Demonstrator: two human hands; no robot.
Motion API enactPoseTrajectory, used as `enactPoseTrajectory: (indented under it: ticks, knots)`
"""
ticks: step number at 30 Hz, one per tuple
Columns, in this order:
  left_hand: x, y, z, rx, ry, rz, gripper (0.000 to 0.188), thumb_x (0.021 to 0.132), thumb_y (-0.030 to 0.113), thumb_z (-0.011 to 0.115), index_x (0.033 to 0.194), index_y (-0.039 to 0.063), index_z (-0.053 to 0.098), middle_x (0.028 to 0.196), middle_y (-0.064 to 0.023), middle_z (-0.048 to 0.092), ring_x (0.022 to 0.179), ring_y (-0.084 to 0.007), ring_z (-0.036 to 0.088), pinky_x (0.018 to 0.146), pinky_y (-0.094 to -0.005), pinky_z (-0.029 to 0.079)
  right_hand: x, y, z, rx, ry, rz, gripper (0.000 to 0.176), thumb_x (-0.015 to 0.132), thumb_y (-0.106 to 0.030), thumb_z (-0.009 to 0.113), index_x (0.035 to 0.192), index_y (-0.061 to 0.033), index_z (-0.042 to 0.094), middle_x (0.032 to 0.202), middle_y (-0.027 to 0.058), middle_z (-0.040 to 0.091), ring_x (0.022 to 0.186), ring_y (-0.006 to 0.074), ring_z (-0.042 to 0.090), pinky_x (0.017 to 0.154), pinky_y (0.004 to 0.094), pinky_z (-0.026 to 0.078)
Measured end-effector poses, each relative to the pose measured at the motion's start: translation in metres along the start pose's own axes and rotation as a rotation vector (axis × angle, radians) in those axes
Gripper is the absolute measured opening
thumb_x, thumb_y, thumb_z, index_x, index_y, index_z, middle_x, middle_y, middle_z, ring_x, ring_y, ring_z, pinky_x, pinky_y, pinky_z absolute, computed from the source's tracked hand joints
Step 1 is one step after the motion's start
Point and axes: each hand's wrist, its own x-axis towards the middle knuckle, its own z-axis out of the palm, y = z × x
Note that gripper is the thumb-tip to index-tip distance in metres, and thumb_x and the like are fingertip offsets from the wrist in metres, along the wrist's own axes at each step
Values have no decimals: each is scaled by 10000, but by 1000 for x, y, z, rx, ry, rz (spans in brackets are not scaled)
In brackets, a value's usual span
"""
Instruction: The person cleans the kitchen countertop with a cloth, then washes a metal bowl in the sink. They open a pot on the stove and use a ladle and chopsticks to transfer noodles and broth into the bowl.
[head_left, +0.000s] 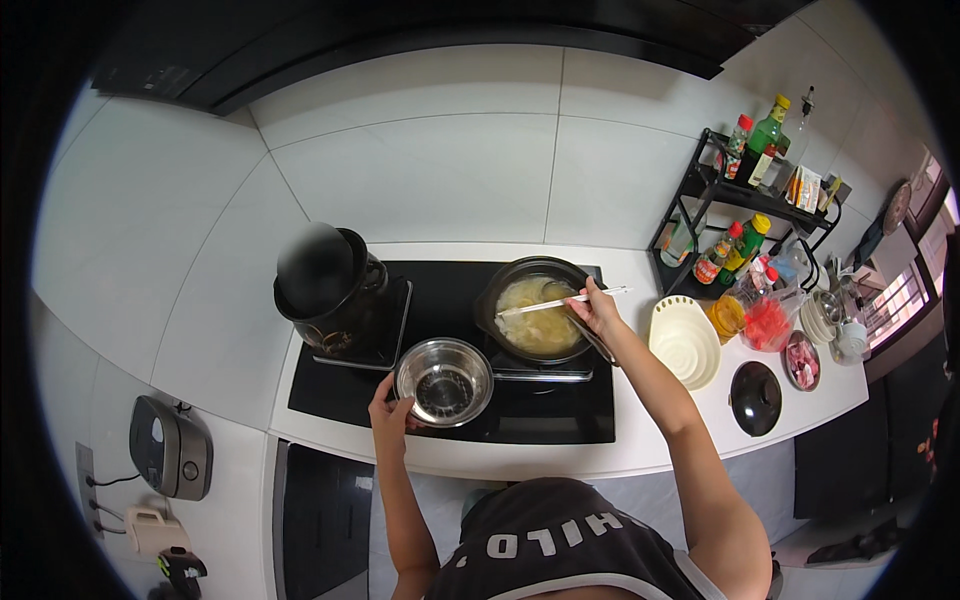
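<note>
My left hand (391, 412) grips the near left side of a shiny stainless steel bowl (480, 375) over the front of the black cooktop (551, 416). Nothing but a little clear liquid or reflection shows inside; I cannot tell which. Pale chopsticks (544, 304) are held in my right hand (598, 309), their tips in the dark cooking pot (487, 322). Yellowish broth with pale, noodle-like food (532, 330) fills that pot. A ladle (596, 341) rests in it, its handle over the right rim, partly behind my hand.
Left on the cooktop stands a tall black pot (337, 322), its top blurred. Right of the cooktop are a cream plastic basin (684, 345), a dark lid (756, 401), a dish of raw meat (802, 362) and a black rack (705, 180) of bottles. A rice cooker (171, 450) sits far left.
</note>
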Motion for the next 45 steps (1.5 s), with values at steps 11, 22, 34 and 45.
enactPoseTrajectory:
  ticks: [11,22,34,45]
  knots:
    - [48,13,55,36,-127,94,494,752,2,517,1222,-55,373,619,-87,594,439,-116,553,398,-188,423,-13,-50,-14,213,-181,76,332,891,-344,443,845,-22,381,713,224,577,586,282,625,468,259,554]
    - [74,3,124,54,-246,34,547,765,3,515,1279,-22,330,649,-109,600,485,-129,580,423,-209,457,-99,-107,43,-239,-351,-312,329,883,-336,471,759,-33,441,656,178,576,564,240,632,437,263,538]
    - [75,-2,96,-21,-124,33,534,787,30,520,1286,-3,334,624,-82,591,461,-106,547,422,-205,450,-183,-146,25,-1073,-148,-1241,291,882,-226,445,758,-10,595,616,106,532,552,225,522,536,325,434]
    - [60,-14,53,-85,-52,-26,541,771,18,524,1279,-18,339,601,-70,595,440,-94,543,409,-202,455,-140,-20,-53,-1773,-197,-451,454,775,-405,572,753,48,597,706,245,585,697,393,583,671,432,464]
